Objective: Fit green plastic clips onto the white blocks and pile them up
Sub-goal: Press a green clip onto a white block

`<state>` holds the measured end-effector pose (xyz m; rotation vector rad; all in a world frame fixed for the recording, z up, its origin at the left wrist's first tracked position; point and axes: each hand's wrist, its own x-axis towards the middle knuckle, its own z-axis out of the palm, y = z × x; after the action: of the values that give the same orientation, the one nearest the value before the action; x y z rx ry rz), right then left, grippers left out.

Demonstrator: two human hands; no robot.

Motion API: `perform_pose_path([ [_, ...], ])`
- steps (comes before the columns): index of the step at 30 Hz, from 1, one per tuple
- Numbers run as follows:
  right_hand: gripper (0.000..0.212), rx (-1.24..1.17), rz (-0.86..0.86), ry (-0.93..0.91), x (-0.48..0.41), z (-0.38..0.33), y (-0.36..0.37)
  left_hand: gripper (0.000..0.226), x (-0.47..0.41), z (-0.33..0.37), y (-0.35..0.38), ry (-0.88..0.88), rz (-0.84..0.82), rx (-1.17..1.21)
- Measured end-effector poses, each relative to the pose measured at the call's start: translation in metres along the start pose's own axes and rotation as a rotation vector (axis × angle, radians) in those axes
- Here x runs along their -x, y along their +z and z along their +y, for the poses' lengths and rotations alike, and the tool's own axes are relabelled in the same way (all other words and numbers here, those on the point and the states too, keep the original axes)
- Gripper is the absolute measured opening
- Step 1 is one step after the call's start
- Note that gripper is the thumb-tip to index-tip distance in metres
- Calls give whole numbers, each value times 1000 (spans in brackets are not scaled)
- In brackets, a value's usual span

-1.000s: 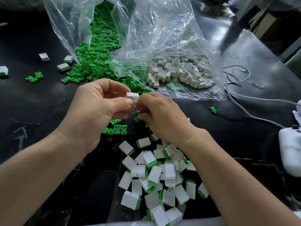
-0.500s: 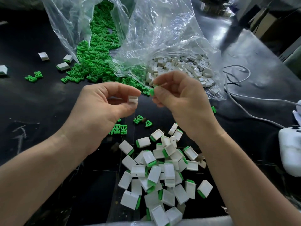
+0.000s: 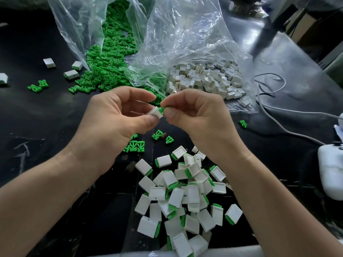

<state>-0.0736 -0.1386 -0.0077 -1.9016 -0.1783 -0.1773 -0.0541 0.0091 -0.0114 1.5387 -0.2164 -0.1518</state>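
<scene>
White block [image 3: 155, 112] and green clip [image 3: 163, 109] meet, pinched between both hands

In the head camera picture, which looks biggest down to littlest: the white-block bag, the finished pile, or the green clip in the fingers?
1. white-block bag
2. finished pile
3. green clip, partly hidden in the right hand

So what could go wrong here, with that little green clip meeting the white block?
The right hand pinches the green clip only with the tips of its fingers, so it may slip or enter the white block crooked. The left hand holds the block just as lightly; a hard push might pop it loose. Anything dropped would likely land in the finished pile or among the loose clips and be hard to find.
</scene>
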Motion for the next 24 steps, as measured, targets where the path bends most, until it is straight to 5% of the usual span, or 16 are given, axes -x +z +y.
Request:
perform_pose_path([
  [10,12,10,-52,90,0,3,0,25,0,0,-1,14,-7,15],
  [14,24,146,-65,56,2,4,3,27,-1,0,-2,18,3,12],
  [24,15,669,-280,-165,6,-7,-10,37,0,1,-8,73,-153,-214],
])
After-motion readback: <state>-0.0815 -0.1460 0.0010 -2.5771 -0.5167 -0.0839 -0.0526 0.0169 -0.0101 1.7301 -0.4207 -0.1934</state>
